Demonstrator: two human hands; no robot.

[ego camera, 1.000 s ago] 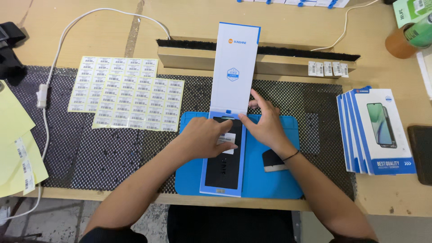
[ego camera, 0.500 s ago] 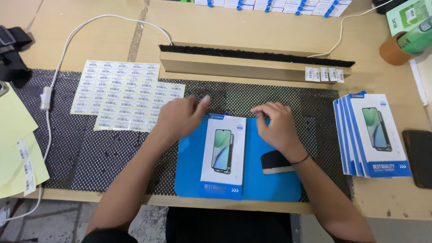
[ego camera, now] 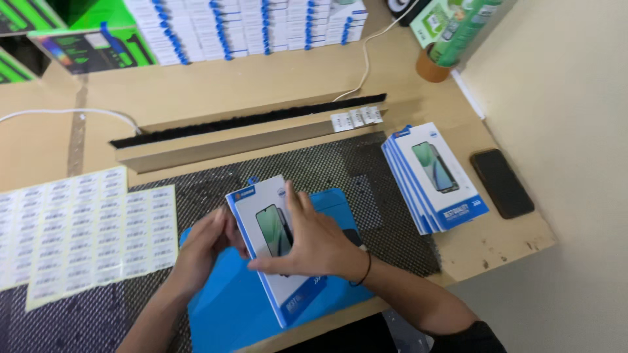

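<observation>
A flat white and blue retail box with a phone picture on its front is lifted a little above the blue work mat. My left hand grips the box's left edge from beneath. My right hand lies flat across the box front, fingers spread, a dark band on its wrist. The box's lower right corner is partly hidden by my right hand.
A stack of matching boxes lies at the right, next to a dark phone. Sheets of small labels cover the left of the black mesh mat. A long cardboard strip with black brush runs behind; stacked boxes and a tape roll stand at the back.
The box lid was shut, then the closed box came up off the blue mat into both hands. My view has swung to the right.
</observation>
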